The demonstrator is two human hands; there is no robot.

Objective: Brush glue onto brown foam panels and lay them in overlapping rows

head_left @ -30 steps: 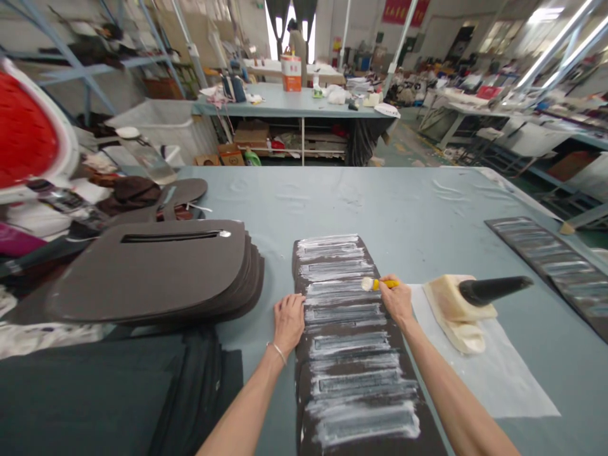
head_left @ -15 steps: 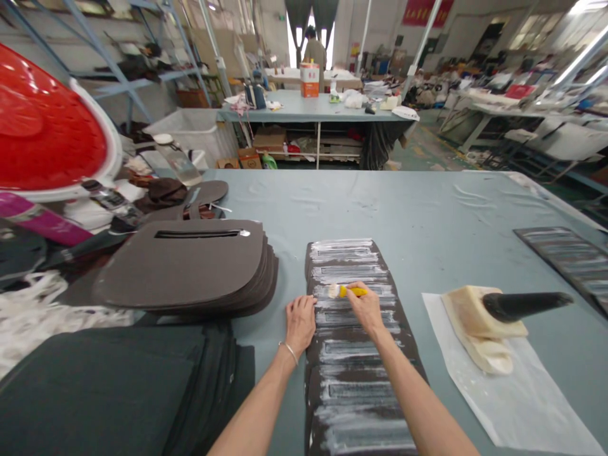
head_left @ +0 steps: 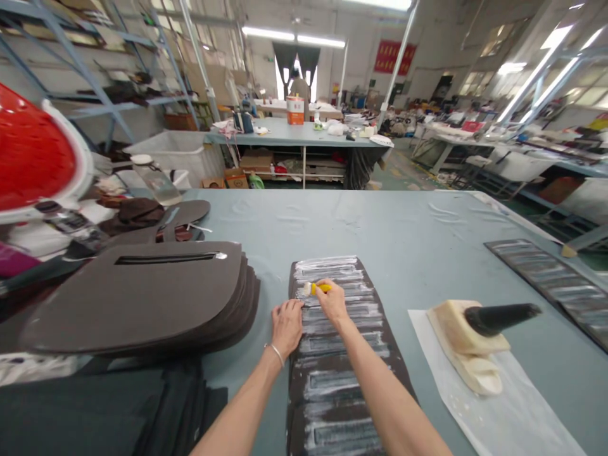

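My right hand (head_left: 333,301) grips a small paintbrush by its yellow handle (head_left: 323,287). The pale bristles touch a long dark panel (head_left: 297,373) near its far left part. White, glue-like streaks run across this panel in several bands around rectangular outlines. My left hand (head_left: 287,328), with a bracelet at the wrist, lies flat, its fingertips on the panel's left edge just below the brush. Left of it sits a stack of dark rounded panels (head_left: 156,291), the top one with a zipper slot. Dark green sheets (head_left: 99,405) are piled nearer to me.
On the right, a black cone-shaped object (head_left: 503,318) rests on a cream block (head_left: 460,335) over a white sheet (head_left: 517,405). Another streaked panel (head_left: 551,278) lies at the far right. Bottles (head_left: 156,180) and a red basin-like object (head_left: 33,149) crowd the left.
The brush has moved leftward and farther up the panel in my right hand. My left hand stays at the left edge. The camera view has tilted up and turned slightly right.
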